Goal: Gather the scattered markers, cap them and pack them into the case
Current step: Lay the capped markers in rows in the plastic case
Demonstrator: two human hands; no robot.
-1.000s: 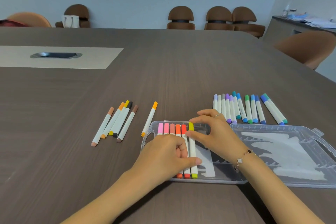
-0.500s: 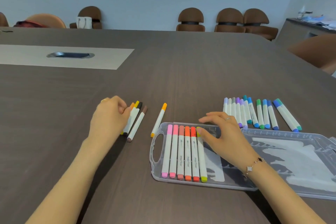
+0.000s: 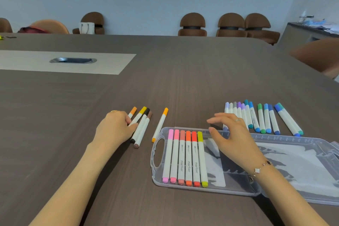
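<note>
A clear plastic case (image 3: 156, 159) lies open in front of me, with several capped markers (image 3: 185, 158), pink through yellow-green, side by side at its left end. My left hand (image 3: 115, 128) rests on the table to the left of the case, fingers pinched on a yellow-capped marker (image 3: 140, 114). An orange-capped marker (image 3: 133, 111) runs under that hand. Black-capped (image 3: 139, 128) and brown-capped (image 3: 145, 128) markers lie beside it. Another orange marker (image 3: 160, 124) lies alone by the case's handle. My right hand (image 3: 231, 137) hovers open over the case.
A row of several purple, blue and green markers (image 3: 262, 117) lies beyond the case at the right. The dark table has a pale inlay with a metal cable hatch (image 3: 73, 60). Brown chairs (image 3: 192, 24) line the far wall; a sideboard (image 3: 311, 31) stands at right.
My left hand left the case, reached left to the warm-coloured markers and closed on the yellow one. My right hand let go of the yellow-green marker, which now lies in the case.
</note>
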